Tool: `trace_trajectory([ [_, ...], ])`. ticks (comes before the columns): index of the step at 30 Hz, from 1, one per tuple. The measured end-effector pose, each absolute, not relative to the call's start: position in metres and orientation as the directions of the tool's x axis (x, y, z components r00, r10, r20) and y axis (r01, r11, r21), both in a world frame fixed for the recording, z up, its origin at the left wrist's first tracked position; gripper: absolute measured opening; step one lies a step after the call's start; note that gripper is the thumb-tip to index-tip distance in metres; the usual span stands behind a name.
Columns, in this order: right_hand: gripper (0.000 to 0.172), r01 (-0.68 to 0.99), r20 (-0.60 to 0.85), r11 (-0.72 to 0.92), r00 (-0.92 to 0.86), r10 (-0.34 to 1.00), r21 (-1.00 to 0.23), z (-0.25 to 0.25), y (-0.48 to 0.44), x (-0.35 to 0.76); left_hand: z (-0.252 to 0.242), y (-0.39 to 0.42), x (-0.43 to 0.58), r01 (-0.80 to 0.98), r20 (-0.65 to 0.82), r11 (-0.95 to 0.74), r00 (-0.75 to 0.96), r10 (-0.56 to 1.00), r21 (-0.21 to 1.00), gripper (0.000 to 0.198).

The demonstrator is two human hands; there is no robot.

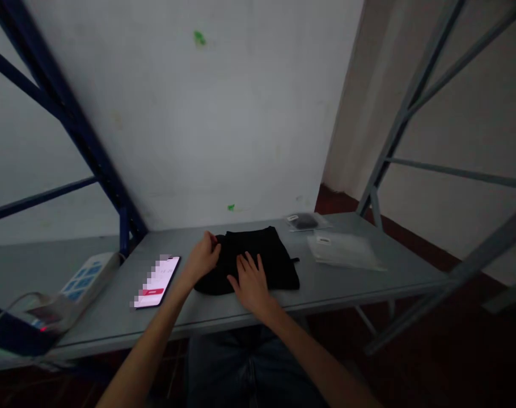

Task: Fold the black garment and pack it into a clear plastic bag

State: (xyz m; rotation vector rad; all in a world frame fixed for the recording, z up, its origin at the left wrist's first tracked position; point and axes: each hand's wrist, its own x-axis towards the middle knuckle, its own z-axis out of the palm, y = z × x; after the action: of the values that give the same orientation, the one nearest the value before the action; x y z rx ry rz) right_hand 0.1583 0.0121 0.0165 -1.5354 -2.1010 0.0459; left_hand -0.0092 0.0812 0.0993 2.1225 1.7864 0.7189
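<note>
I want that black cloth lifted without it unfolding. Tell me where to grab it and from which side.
Grip the black cloth at its left edge, where the left hand already pinches it. Come from the left, probably: the right hand lies flat on the middle, and that rounded edge looks like a fold, thick enough to pinch.

A black cloth lies folded flat on the grey shelf, near its front edge and roughly in the middle. It looks like a soft, dark garment, with a rounded left end and a small tab sticking out at its right side.
</note>
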Motion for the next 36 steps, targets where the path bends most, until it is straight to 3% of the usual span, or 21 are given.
trace_trajectory([
  [6,0.058,0.916,0.434,0.307,-0.173,0.884,-0.259,0.033,0.0,0.182,0.126,0.07,0.046,0.929,0.296,-0.267,0.187,0.937,0.257,0.025],
  [10,0.046,0.939,0.438,0.161,-0.012,0.899,-0.305,0.046,0.004,0.217,0.121,0.057,0.1,0.919,0.335,-0.355,0.284,0.898,0.171,0.028],
  [13,0.04,0.939,0.355,0.006,0.125,0.927,-0.345,0.048,0.017,0.25,0.101,0.049,0.121,0.845,0.355,-0.512,0.436,0.827,0.155,0.033],
  [16,0.034,0.905,0.237,-0.027,0.14,0.961,-0.424,0.044,0.032,0.276,0.077,0.045,0.112,0.777,0.419,-0.608,0.503,0.756,0.164,0.04],
  [21,0.044,0.829,0.133,0.019,0.067,0.989,-0.56,0.032,0.048,0.282,0.043,0.042,0.065,0.833,0.473,-0.476,0.312,0.824,0.281,0.039],
  [28,0.029,0.73,0.178,0.02,0.14,0.974,-0.684,0.018,0.051,0.272,0.018,0.044,0.046,0.806,0.463,-0.463,0.271,0.843,0.37,0.035],
  [32,0.031,0.673,0.202,0.054,0.144,0.969,-0.737,0.018,0.051,0.271,0.018,0.049,0.047,0.78,0.464,-0.474,0.27,0.844,0.409,0.039],
  [36,0.032,0.665,0.231,0.104,0.105,0.967,-0.739,0.024,0.047,0.264,0.017,0.051,0.045,0.743,0.475,-0.494,0.269,0.838,0.451,0.021],
])
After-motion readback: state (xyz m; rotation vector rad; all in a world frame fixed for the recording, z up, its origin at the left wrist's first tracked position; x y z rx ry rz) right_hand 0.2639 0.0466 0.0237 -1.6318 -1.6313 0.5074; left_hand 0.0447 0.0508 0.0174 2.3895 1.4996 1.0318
